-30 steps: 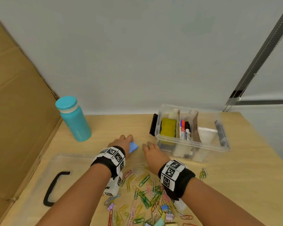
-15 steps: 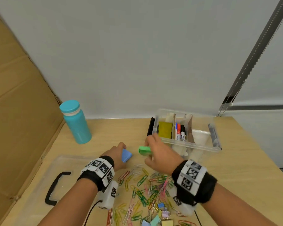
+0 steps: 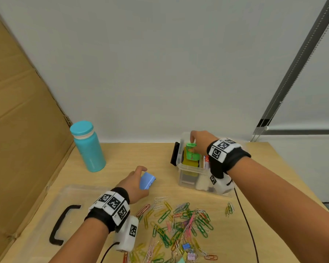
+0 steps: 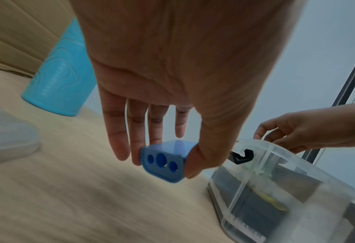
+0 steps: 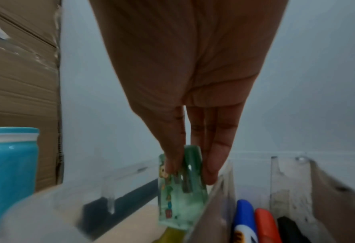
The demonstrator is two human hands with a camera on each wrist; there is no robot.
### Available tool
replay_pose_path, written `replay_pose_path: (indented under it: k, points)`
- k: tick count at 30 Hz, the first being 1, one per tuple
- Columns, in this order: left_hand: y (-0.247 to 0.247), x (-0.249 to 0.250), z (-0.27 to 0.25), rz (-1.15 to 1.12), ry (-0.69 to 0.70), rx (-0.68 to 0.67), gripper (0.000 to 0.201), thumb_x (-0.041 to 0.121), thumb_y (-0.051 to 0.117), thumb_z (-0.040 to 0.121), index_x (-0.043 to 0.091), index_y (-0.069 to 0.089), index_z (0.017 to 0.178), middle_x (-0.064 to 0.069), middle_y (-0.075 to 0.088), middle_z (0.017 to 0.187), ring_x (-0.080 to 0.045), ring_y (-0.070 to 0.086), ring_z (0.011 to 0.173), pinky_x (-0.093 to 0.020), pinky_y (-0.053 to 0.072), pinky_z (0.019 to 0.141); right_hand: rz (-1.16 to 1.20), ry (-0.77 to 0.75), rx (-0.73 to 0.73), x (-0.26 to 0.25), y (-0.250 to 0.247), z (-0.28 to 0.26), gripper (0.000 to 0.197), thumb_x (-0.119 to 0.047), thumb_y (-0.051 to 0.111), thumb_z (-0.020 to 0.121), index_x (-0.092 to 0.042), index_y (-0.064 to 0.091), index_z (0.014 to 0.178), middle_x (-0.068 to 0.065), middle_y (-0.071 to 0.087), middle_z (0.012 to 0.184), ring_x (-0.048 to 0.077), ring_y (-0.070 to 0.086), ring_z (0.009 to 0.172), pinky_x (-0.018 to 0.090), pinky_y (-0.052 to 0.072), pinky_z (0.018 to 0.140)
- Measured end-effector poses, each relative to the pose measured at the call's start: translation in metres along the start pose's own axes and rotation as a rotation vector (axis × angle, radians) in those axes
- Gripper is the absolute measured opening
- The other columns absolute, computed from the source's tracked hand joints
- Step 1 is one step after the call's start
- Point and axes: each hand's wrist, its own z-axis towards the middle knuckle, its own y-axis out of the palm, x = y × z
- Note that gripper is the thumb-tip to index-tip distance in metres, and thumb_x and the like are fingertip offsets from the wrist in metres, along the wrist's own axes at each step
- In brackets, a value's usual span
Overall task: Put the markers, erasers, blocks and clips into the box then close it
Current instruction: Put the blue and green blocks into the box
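My right hand [image 3: 195, 144] pinches a green eraser [image 3: 191, 152] between thumb and fingers over the left compartment of the clear plastic box [image 3: 186, 182], just above a yellow item [image 3: 190, 163]. In the right wrist view the green eraser [image 5: 180, 189] hangs beside the divider, with blue, red and black markers [image 5: 263, 225] in the compartment to its right. My left hand [image 3: 139, 179] grips a blue block [image 3: 147, 180] just above the table, left of the box. The blue block [image 4: 164, 162] has three round holes in its end face. Coloured paper clips [image 3: 180, 223] lie scattered in front.
A teal bottle [image 3: 87, 147] stands at the back left. The clear lid [image 3: 51, 215] with a black handle [image 3: 62, 223] lies flat at the left. Cardboard [image 3: 17, 130] walls off the left side. A black cable [image 3: 245, 221] runs along the table at the right.
My right hand lifted the green eraser from the table and carried it right and back to over the box. My left hand raised the blue block slightly.
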Motion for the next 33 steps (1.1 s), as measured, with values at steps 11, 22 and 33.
replay_pose_path:
  k: [11, 22, 33]
  points:
    - [0.004, -0.012, -0.001, -0.029, 0.01, -0.019, 0.076, 0.024, 0.066, 0.078, 0.028, 0.022, 0.139, -0.007, 0.048, 0.124, -0.022, 0.058, 0.098, -0.035, 0.052, 0.087, -0.113, 0.095, -0.035, 0.006, 0.006, 0.048, 0.037, -0.007, 0.061, 0.084, -0.007, 0.057, 0.122, 0.012, 0.06, 0.124, 0.031, 0.06, 0.11, 0.036, 0.051, 0.091]
    - [0.002, 0.027, -0.023, -0.301, 0.222, 0.133, 0.072, 0.024, 0.065, 0.082, 0.033, 0.024, 0.14, 0.006, 0.047, 0.125, -0.011, 0.059, 0.101, -0.032, 0.052, 0.089, 0.356, -0.164, 0.277, 0.003, 0.02, -0.059, 0.023, -0.019, 0.052, 0.094, -0.019, 0.06, 0.116, -0.001, 0.059, 0.116, 0.013, 0.058, 0.098, 0.032, 0.051, 0.089]
    - [0.018, 0.103, -0.014, -0.128, 0.589, 0.355, 0.055, 0.027, 0.058, 0.089, 0.022, 0.039, 0.14, 0.006, 0.041, 0.128, -0.009, 0.045, 0.119, -0.028, 0.042, 0.102, 0.851, -0.249, 0.07, 0.017, 0.035, -0.086, 0.028, -0.018, 0.056, 0.093, -0.019, 0.051, 0.12, 0.004, 0.064, 0.113, 0.019, 0.071, 0.085, 0.041, 0.057, 0.082]
